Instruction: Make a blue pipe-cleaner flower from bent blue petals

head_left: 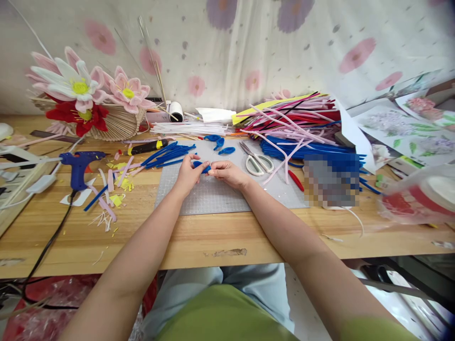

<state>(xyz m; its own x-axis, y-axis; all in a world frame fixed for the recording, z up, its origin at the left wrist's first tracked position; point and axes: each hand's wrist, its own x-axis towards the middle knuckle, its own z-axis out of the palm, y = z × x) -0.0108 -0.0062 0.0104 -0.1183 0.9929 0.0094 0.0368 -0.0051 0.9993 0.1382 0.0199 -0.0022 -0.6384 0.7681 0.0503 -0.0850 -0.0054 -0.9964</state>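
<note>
Over the grey cutting mat (216,201), my left hand (190,174) is closed on a blue pipe cleaner piece (202,166) bent into a small petal-like shape. My right hand (229,173) pinches the right end of the same piece, its fingertips close to the left ones. Just beyond the hands lie several finished-looking blue loops (226,150) of the same fuzzy material. A bundle of straight blue pipe cleaners (168,154) rests behind my left hand. Scissors with pale handles (259,165) lie to the right of my right hand.
A blue glue gun (80,166) stands at left, its black cord running off the table edge. Fuzzy flowers (80,87) fill the back left. Pipe cleaners in many colours (291,113) are heaped at back right. A plastic-wrapped tub (423,196) sits far right.
</note>
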